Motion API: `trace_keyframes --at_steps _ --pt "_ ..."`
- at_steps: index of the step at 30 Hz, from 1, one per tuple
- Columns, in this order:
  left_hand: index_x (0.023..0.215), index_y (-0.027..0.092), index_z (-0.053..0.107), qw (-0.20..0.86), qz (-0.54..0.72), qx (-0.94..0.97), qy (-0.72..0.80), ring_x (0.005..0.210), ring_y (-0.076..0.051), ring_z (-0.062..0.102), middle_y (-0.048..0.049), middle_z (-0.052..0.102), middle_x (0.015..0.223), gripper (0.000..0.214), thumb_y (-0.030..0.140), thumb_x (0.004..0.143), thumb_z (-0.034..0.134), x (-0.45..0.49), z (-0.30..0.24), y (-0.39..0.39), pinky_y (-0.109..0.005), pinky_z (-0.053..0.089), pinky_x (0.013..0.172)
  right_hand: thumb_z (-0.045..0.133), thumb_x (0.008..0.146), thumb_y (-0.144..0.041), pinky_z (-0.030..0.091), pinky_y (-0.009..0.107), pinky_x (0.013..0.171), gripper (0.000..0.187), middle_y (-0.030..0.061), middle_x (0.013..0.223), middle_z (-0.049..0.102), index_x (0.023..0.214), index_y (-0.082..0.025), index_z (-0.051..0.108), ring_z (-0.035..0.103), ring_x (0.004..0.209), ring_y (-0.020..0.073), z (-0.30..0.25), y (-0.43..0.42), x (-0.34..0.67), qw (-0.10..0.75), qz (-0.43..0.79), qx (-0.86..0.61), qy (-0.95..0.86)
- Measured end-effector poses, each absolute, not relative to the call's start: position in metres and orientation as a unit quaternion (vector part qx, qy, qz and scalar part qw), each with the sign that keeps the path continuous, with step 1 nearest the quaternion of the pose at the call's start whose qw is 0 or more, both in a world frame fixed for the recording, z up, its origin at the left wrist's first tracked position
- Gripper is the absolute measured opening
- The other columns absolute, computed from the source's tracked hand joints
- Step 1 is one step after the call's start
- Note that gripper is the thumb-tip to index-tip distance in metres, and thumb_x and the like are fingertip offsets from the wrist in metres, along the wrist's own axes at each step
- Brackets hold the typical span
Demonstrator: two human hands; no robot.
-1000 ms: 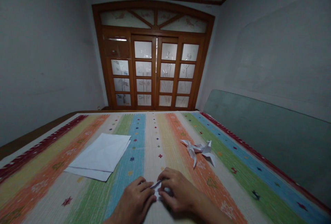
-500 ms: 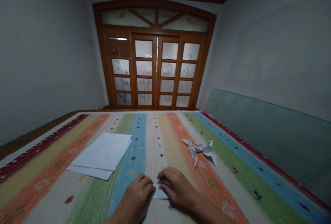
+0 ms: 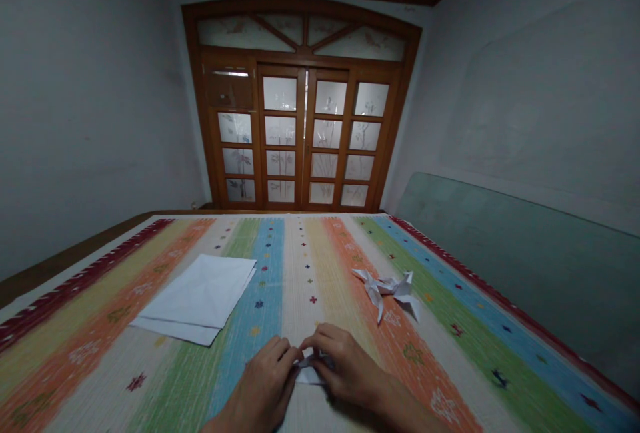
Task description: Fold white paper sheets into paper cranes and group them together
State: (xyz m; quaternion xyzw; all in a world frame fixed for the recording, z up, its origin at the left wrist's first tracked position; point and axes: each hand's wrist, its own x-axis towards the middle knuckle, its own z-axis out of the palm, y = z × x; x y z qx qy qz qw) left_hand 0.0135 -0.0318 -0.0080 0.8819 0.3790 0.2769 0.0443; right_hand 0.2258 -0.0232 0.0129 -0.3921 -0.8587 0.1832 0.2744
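Between my two hands, close to the front of the table, is a small folded piece of white paper [image 3: 309,375]. My left hand [image 3: 270,373] pinches its left side with thumb and fingertips. The fingers of my right hand [image 3: 343,361] are closed on its right and upper part, where a flap stands raised. Both hands cover much of the paper, so its full shape is hidden. Ahead and to the right lie folded white paper cranes [image 3: 387,288], close together. Off to the left rests a small stack of white paper sheets [image 3: 197,296], slightly fanned.
A striped, multicoloured cloth [image 3: 310,239] covers the table. Beyond its far edge stands a wooden door [image 3: 305,139] with frosted panes. A pale green panel [image 3: 500,233] runs along the right side, against the wall.
My fingers have lifted a flap of the small paper, which lay flatter before. Both hands stay nearly in place, and the view has shifted very slightly.
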Motion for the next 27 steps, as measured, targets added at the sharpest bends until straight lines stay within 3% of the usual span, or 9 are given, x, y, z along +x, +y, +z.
trace_keyframes --at_steps 6,11,17,21,27 --pt "0.107 0.021 0.062 0.071 0.265 0.878 0.392 0.091 -0.024 0.066 -0.0061 0.067 0.098 0.026 0.002 0.091 0.054 0.015 -0.006 -0.033 -0.034 0.055 0.078 0.068 0.084 -0.011 0.046 0.031 0.097 0.036 0.0069 0.113 0.068 0.117 -0.023 0.066 0.063 0.109 0.0224 0.02 -0.028 0.23 0.248 0.223 -0.41 -0.849" --pt "0.112 0.023 0.063 0.083 0.256 0.883 0.384 0.093 -0.024 0.066 -0.0066 0.066 0.1 0.031 0.001 0.091 0.055 0.015 0.0 -0.035 -0.035 0.057 0.079 0.064 0.083 -0.007 0.046 0.032 0.095 0.039 0.0071 0.114 0.07 0.119 -0.022 0.064 0.063 0.107 0.0217 0.012 -0.026 0.232 0.242 0.211 -0.411 -0.853" --pt "0.095 0.019 0.066 0.048 0.274 0.889 0.365 0.095 -0.026 0.066 -0.0087 0.071 0.102 0.025 -0.001 0.087 0.053 0.014 0.0 -0.035 -0.04 0.06 0.081 0.065 0.08 -0.009 0.047 0.028 0.083 0.015 0.006 0.093 0.07 0.091 -0.018 0.071 0.064 0.09 0.02 0.014 -0.027 0.228 0.213 0.176 -0.429 -0.86" --pt "0.103 0.018 0.068 -0.01 0.275 0.904 0.329 0.106 -0.03 0.066 -0.0095 0.076 0.112 0.028 0.0 0.088 0.053 0.013 -0.004 -0.034 -0.047 0.061 0.089 0.062 0.083 -0.011 0.047 0.027 0.082 0.013 0.0063 0.093 0.069 0.088 -0.018 0.071 0.063 0.09 0.0198 0.02 -0.031 0.226 0.186 0.143 -0.405 -0.884" --pt "0.116 0.02 0.067 -0.031 0.257 0.919 0.296 0.115 -0.033 0.067 -0.0096 0.075 0.122 0.041 0.001 0.081 0.057 0.008 -0.001 -0.035 -0.047 0.061 0.093 0.066 0.087 -0.022 0.047 0.029 0.082 0.008 0.0071 0.094 0.068 0.085 -0.018 0.073 0.062 0.09 0.0207 0.031 -0.037 0.228 0.16 0.122 -0.373 -0.906"
